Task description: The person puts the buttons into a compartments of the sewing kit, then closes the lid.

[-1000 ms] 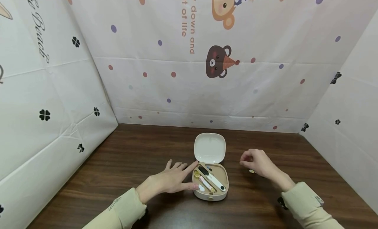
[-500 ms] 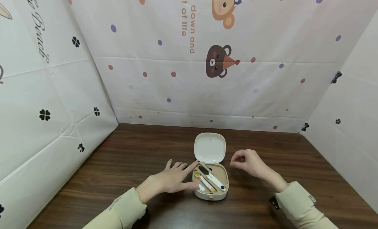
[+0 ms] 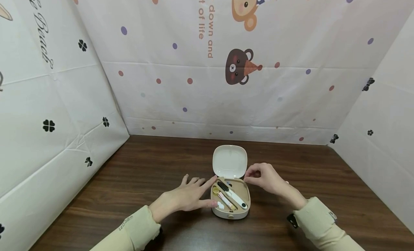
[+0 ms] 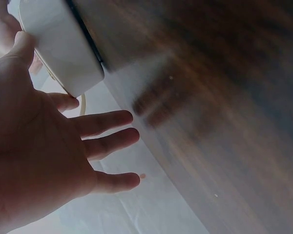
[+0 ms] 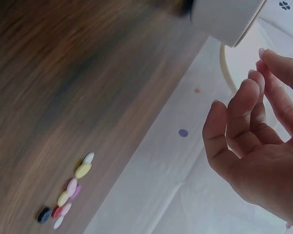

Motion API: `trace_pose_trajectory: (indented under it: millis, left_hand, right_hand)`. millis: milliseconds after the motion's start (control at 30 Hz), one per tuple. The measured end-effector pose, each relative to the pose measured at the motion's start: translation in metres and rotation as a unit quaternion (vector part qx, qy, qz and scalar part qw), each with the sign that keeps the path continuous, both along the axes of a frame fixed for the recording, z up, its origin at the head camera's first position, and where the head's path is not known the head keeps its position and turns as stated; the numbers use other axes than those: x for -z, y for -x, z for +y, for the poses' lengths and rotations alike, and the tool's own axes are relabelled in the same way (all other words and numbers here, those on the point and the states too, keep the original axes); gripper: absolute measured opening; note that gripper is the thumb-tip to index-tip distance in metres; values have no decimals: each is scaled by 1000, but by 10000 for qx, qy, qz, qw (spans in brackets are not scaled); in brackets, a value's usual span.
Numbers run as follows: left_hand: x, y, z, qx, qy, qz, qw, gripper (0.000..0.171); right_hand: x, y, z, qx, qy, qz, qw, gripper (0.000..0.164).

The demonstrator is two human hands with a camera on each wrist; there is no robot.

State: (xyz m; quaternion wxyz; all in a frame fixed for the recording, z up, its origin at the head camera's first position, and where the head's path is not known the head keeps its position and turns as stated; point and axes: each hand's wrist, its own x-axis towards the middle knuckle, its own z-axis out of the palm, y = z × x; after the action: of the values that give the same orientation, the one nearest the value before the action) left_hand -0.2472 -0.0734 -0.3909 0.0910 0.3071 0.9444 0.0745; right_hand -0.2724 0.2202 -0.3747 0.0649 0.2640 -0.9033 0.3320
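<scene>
Two fingertips of your right hand (image 3: 266,179) meet just beside the far right corner of the open, rounded, white-and-beige case (image 3: 241,188); I cannot tell whether they pinch anything. Your left hand (image 3: 185,198) spreads, touching its left side.
</scene>
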Motion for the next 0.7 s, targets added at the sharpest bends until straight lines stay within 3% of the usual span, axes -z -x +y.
trace_pose_trajectory:
  millis: [700]
  left_hand:
    - [1, 0, 0, -25, 35, 64, 10000, 86]
  right_hand:
    - [4, 2, -30, -198, -50, -25, 9998, 8]
